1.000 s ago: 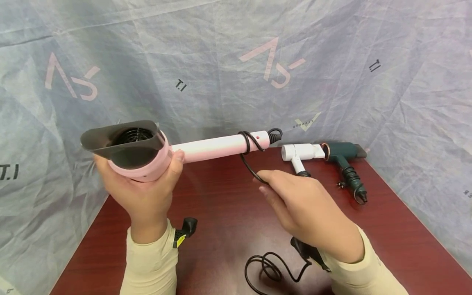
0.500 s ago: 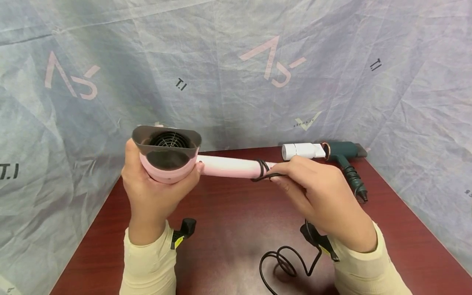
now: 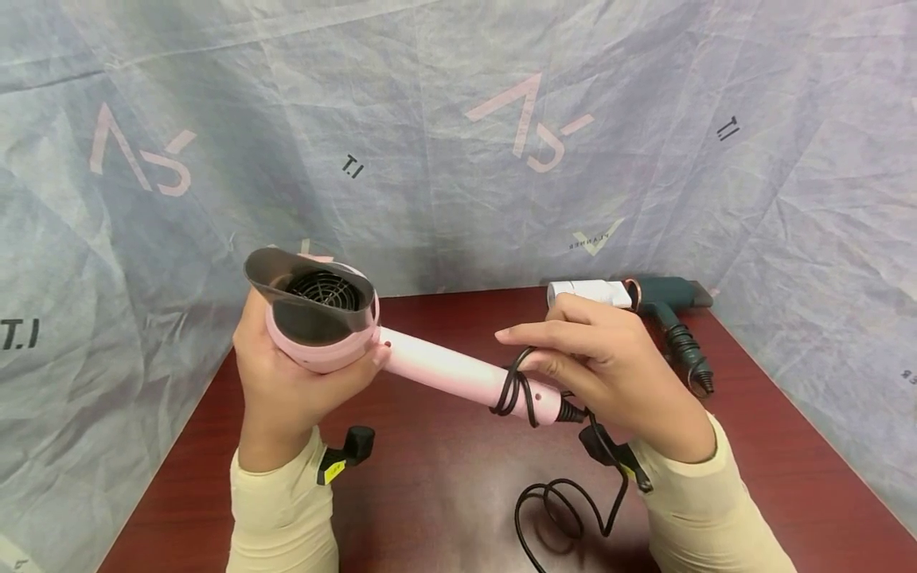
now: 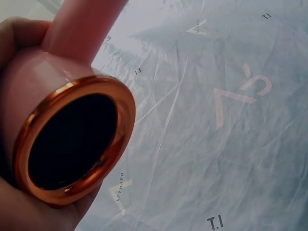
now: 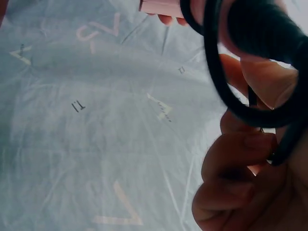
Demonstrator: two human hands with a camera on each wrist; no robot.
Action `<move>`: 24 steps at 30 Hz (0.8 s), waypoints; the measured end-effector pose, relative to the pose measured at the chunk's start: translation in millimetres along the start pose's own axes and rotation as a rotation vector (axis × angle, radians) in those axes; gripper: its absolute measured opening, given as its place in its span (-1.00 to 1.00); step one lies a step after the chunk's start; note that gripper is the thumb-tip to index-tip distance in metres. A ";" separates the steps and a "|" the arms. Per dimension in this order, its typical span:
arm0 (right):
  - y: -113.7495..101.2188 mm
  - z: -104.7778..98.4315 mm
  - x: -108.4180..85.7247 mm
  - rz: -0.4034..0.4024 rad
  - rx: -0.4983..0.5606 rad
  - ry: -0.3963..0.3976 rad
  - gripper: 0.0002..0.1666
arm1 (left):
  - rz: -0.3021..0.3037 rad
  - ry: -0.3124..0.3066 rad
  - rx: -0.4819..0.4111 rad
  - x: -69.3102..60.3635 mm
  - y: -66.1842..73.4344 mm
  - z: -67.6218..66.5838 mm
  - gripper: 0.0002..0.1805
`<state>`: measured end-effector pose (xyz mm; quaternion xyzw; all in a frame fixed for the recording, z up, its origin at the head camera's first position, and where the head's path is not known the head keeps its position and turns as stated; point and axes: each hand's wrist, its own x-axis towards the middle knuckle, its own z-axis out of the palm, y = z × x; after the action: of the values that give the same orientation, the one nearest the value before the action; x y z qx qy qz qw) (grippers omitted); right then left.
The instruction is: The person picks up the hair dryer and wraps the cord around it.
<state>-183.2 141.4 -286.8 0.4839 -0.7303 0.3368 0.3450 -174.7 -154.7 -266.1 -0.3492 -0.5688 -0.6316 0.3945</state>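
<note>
A pink hair dryer with a smoky nozzle is held above the table, its handle slanting down to the right. My left hand grips the round head from below, with the thumb by the base of the handle. The left wrist view shows the dryer's copper-coloured ring around a dark opening. Black cord loops loosely around the handle's end. My right hand pinches this cord between thumb and fingers, beside the handle; part of the grip is hidden.
At the back right of the dark red table lie a white hair dryer, partly behind my right hand, and a dark green hair dryer with its cord wrapped on. Loose cord curls at the front. Grey printed sheeting surrounds the table.
The pink dryer has shifted right, and its handle has tipped from slightly upward to downward right. My right hand has moved up and right, carrying cord around the handle's end.
</note>
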 end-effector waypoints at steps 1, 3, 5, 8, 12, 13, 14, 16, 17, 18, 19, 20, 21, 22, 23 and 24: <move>0.9 0.7 -0.4 0.001 0.004 -0.016 -0.65 | -0.009 -0.006 -0.012 0.1 0.2 -0.5 -0.24; 2.7 1.3 -1.2 -0.003 0.008 -0.037 -0.65 | -0.025 -0.017 -0.028 0.1 0.8 -1.7 -0.23; 4.0 1.2 -1.9 -0.018 0.007 -0.047 -0.65 | -0.032 -0.031 -0.048 0.8 1.1 -2.5 -0.22; 5.9 1.3 -1.5 -0.065 0.001 -0.050 -0.64 | -0.029 -0.053 -0.089 1.9 0.2 -3.1 -0.22; 6.5 7.5 2.5 -0.127 0.050 -0.034 -0.61 | -0.040 -0.060 -0.179 1.1 -3.5 -2.6 -0.24; 5.9 10.4 4.1 -0.141 0.062 -0.028 -0.61 | -0.047 -0.052 -0.206 0.4 -4.8 -2.4 -0.25; 4.8 13.7 5.5 -0.144 0.077 -0.024 -0.60 | -0.055 -0.038 -0.226 -0.4 -6.1 -2.2 -0.26; 1.2 21.0 7.9 -0.117 0.119 -0.039 -0.67 | -0.068 0.002 -0.259 -1.9 -8.2 -1.4 -0.26; -1.1 24.2 8.1 -0.091 0.144 -0.053 -0.68 | -0.071 0.027 -0.276 -2.5 -9.3 -0.8 -0.26; -3.6 27.4 8.0 -0.058 0.146 -0.066 -0.68 | -0.071 0.052 -0.285 -2.8 -10.0 0.1 -0.27; -6.2 30.8 7.1 -0.016 0.151 -0.078 -0.65 | -0.072 0.077 -0.289 -2.9 -10.2 1.3 -0.27; -8.6 34.0 6.1 0.025 0.140 -0.082 -0.62 | -0.073 0.104 -0.288 -2.8 -10.0 2.7 -0.27; -10.1 37.0 4.6 0.058 0.134 -0.085 -0.60 | -0.070 0.131 -0.283 -2.7 -9.7 4.1 -0.26; -11.1 39.3 2.0 0.064 0.072 -0.082 -0.62 | -0.067 0.160 -0.271 -2.4 -9.1 5.6 -0.26; -11.4 42.1 -0.5 0.054 -0.023 -0.063 -0.69 | -0.060 0.188 -0.254 -1.9 -8.5 7.1 -0.25; -11.2 44.5 -2.5 0.050 -0.111 -0.048 -0.72 | -0.056 0.217 -0.232 -1.3 -7.8 8.7 -0.25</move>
<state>-179.9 102.5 -310.9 0.4536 -0.7676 0.2928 0.3453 -181.2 -145.6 -269.8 -0.3063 -0.4556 -0.7377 0.3929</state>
